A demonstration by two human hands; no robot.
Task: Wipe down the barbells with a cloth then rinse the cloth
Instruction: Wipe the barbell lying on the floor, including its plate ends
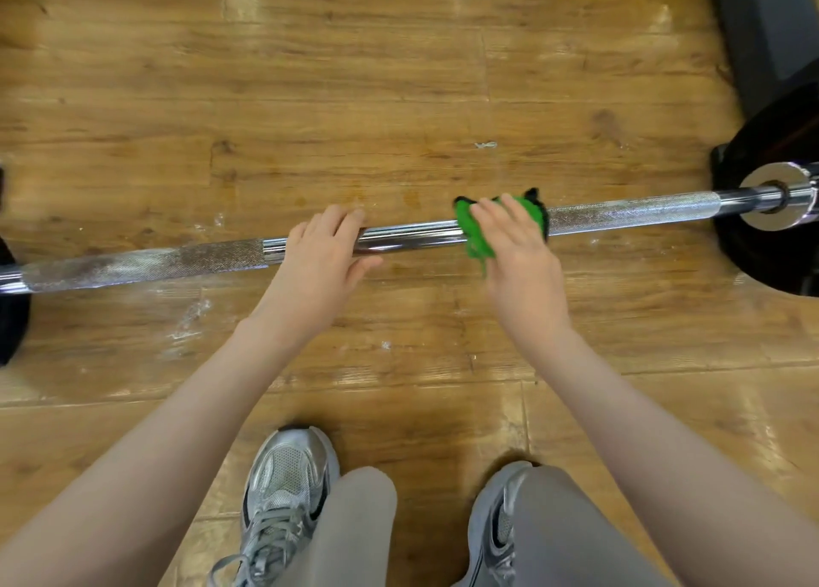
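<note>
Head | black plate (pixel 771 214) right of cloth (pixel 476 236) | shoes (pixel 283 493) below

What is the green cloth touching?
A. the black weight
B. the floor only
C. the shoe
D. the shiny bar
D: the right hand presses the cloth around the bar, away from the shoes and the weight.
</note>
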